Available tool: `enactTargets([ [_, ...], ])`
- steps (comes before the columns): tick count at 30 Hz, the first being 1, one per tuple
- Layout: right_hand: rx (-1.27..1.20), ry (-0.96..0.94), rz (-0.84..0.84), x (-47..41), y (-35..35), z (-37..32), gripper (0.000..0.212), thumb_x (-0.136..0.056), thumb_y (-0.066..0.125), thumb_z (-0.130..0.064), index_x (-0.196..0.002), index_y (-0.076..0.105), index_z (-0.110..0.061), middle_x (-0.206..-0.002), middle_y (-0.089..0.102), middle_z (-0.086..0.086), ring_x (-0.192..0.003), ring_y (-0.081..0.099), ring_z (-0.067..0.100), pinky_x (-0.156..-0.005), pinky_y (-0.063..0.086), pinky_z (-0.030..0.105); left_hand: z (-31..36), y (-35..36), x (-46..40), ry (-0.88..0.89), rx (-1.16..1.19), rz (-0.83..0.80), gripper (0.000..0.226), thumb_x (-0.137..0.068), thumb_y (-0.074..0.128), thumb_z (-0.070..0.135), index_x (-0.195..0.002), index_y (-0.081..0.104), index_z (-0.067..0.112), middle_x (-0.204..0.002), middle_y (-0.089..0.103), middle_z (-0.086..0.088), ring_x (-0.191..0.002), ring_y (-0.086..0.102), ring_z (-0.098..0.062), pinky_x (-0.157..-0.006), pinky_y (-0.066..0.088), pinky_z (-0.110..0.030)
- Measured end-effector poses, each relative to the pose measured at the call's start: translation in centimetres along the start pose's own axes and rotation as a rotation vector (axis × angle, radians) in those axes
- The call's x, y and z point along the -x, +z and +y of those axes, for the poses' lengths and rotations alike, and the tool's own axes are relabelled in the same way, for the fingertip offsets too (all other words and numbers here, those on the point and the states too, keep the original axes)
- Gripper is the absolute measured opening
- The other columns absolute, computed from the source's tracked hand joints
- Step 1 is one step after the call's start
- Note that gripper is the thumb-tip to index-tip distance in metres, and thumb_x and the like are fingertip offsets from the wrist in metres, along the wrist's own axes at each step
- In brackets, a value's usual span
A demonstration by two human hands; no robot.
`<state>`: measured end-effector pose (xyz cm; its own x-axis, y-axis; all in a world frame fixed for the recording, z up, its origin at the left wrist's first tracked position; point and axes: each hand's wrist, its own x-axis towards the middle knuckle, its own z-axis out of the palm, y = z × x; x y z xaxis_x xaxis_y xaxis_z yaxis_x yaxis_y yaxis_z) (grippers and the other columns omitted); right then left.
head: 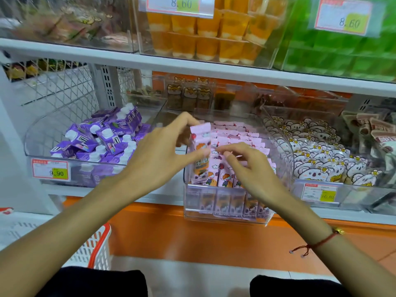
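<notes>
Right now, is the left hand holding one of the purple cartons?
No, the left hand pinches a pink packet above the clear bin; the purple cartons lie apart to its left.

Lower shelf, left: a clear bin [32,144] of purple cartons [102,138] with white caps, and a price tag [50,169] on its front (it reads 9.90). Lower shelf, right: koala-printed packets [317,151] stacked in rows. Upper shelf, far: orange jelly cups [205,33], with green cups [342,54] to their right. Near left, on the floor: a white basket [85,251] with a red rim.
</notes>
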<state>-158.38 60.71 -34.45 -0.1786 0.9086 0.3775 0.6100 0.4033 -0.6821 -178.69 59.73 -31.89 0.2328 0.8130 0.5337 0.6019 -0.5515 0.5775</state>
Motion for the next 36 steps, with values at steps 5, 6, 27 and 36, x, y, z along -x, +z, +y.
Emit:
enactTargets([
  [5, 0.19, -0.087, -0.137, -0.1, 0.1, 1.1, 0.022, -0.093, 0.057, -0.011, -0.111, 0.068, -0.016, -0.099, 0.058, -0.006, -0.076, 0.046, -0.02, -0.07, 0.033, 0.002, -1.1, 1.2, 0.1, 0.069, -0.376, -0.13, 0.05, -0.076, 0.074, 0.046, -0.121, 0.055, 0.034, -0.128, 0.053, 0.018, -0.121, 0.044, -0.007, -0.086, 0.047, -0.038],
  [6, 0.208, -0.094, -0.137, -0.1, 0.1, 1.3, 0.022, -0.092, 0.058, -0.013, -0.112, 0.068, -0.017, -0.099, 0.058, -0.008, -0.076, 0.047, -0.018, -0.069, 0.032, 0.002, -1.2, 1.5, 0.2, 0.075, -0.388, -0.128, 0.057, -0.076, 0.075, 0.041, -0.127, 0.051, 0.033, -0.134, 0.049, 0.017, -0.125, 0.039, -0.007, -0.09, 0.047, -0.038],
  [27, 0.576, -0.201, -0.494, -3.2, 1.3, -0.4, 0.041, -0.101, 0.039, -0.034, -0.141, 0.046, -0.028, -0.136, 0.047, 0.005, -0.123, 0.038, 0.026, -0.099, 0.035, 0.037, -2.5, 3.0, 0.9, -0.351, 0.221, 0.012, 0.03, -0.096, 0.052, 0.034, -0.126, 0.053, 0.031, -0.117, 0.058, 0.02, -0.099, 0.059, 0.0, -0.095, 0.048, -0.037],
  [36, 0.483, 0.119, -0.242, -16.0, 1.4, 3.5, 0.031, -0.1, 0.042, -0.022, -0.126, 0.057, -0.015, -0.116, 0.065, 0.013, -0.088, 0.058, 0.021, -0.072, 0.042, 0.027, -3.4, 3.5, 0.4, -0.425, 0.375, -0.011, 0.031, -0.092, 0.052, 0.044, -0.123, 0.053, 0.04, -0.12, 0.056, 0.025, -0.104, 0.059, 0.001, -0.096, 0.049, -0.035],
])
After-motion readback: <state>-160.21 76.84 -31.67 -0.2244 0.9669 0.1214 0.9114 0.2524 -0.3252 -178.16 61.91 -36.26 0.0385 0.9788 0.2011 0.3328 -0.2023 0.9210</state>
